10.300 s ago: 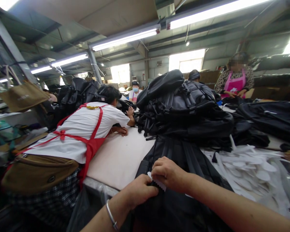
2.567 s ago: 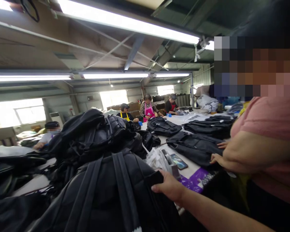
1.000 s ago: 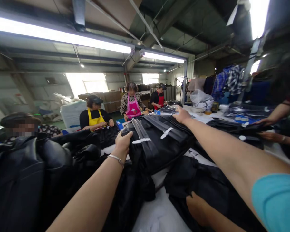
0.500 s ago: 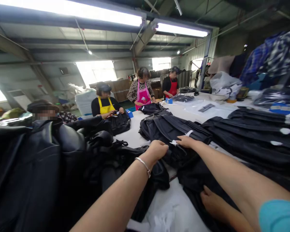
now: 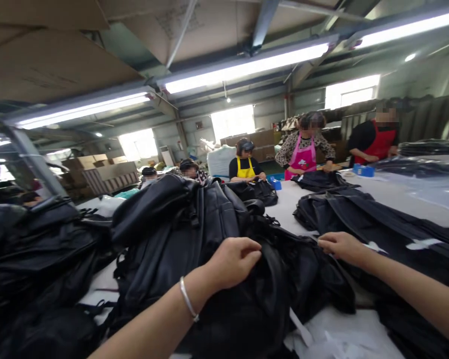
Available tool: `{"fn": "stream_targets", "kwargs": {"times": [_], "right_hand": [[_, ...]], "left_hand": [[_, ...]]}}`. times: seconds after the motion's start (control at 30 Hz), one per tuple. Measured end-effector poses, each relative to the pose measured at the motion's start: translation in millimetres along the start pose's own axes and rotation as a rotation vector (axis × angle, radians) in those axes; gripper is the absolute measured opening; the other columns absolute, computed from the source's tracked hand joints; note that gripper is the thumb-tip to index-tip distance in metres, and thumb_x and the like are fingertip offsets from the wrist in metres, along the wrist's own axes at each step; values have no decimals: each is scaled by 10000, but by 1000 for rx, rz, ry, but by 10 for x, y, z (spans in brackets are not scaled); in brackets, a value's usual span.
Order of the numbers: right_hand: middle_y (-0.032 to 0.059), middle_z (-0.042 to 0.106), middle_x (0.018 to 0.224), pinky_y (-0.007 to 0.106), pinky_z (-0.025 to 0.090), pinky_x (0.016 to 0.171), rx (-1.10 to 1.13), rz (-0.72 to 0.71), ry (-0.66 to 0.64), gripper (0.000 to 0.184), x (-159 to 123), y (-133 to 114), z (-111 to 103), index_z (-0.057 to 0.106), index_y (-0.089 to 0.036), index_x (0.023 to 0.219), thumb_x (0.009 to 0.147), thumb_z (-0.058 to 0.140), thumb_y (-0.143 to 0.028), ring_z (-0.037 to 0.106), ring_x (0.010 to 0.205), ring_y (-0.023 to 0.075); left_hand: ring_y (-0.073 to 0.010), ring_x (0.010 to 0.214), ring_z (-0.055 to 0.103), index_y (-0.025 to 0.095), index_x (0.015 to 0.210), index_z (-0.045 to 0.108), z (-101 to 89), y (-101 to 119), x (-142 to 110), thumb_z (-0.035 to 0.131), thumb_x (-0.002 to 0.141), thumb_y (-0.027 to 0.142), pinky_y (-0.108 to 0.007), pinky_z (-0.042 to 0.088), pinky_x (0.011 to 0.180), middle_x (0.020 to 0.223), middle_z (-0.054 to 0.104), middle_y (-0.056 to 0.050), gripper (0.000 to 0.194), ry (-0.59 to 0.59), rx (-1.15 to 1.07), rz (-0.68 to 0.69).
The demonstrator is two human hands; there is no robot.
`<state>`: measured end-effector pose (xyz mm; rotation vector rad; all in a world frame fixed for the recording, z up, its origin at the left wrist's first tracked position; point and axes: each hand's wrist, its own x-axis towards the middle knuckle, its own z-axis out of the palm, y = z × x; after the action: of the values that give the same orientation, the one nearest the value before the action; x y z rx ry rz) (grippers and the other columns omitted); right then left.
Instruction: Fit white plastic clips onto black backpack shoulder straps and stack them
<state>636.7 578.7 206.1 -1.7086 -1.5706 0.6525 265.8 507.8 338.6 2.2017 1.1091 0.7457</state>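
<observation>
My left hand [image 5: 234,262], with a silver bangle at the wrist, is over a black backpack [image 5: 217,214] in the pile before me. Its fingers are loosely bent, with a gap above the thumb, and nothing shows between them. Close to its fingertips curves a black strap [image 5: 275,271]. My right hand [image 5: 342,248] is further right, above the edge of black bags [image 5: 309,267]. Its fingers are half curled and nothing shows in them. Beside that wrist, a stack of flat black bags [image 5: 340,209] carries white tags [image 5: 422,244].
White plastic wrapping [image 5: 344,334] lies at the front of the table [image 5: 288,212]. More black bags [image 5: 33,259] heap up at left. Across the table, people in yellow [image 5: 245,169], pink [image 5: 303,157] and red aprons [image 5: 379,142] handle black items. Cardboard [image 5: 52,65] hangs overhead.
My view has turned left. Both hands have left the white tag on the stacked bags and moved toward the backpack pile. The other hand low at right is out of view.
</observation>
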Motion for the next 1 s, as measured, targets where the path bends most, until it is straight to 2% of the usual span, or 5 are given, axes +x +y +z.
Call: {"fn": "stream_targets", "kwargs": {"times": [0.2,0.33,0.57,0.73,1.0], "right_hand": [[124,735,906,277,508,545,269,-26,-226,282,-156,-1342,699,734,-191,785,704,661,-451,681,757,238],[137,724,939,249,503,546,522,15,-266,272,-218,-2360,1203,695,-164,812,723,684,-421,663,711,184],[92,709,793,180,382,421,564,-35,-324,217,-587,-3447,2204,639,-150,750,809,589,-353,588,547,106],[57,697,742,185,372,409,439,-126,-473,128,-931,-3674,2602,624,-154,715,752,592,-272,583,528,107],[26,687,715,189,396,455,342,-207,-411,132,-1091,-3390,2841,636,-162,733,718,561,-270,594,570,113]], "left_hand": [[-241,1015,625,166,1156,619,-1910,-771,-746,554,835,366,-342,469,942,1076,683,-101,384,857,440,-178],[-361,1374,289,127,1404,379,-2807,-1216,-930,672,715,539,-466,226,1135,1449,401,-187,855,869,880,-318],[-464,1389,210,267,1508,108,-3046,-1688,-640,831,432,613,-562,282,1052,1568,111,-231,1342,468,892,-407],[-384,1125,573,216,1259,564,-3233,-1797,-488,843,448,485,-423,431,926,1232,619,-183,899,430,667,-491],[-295,831,653,153,870,707,-3942,-2033,-1134,619,710,439,-340,464,699,879,713,-146,340,890,508,-592]]}}
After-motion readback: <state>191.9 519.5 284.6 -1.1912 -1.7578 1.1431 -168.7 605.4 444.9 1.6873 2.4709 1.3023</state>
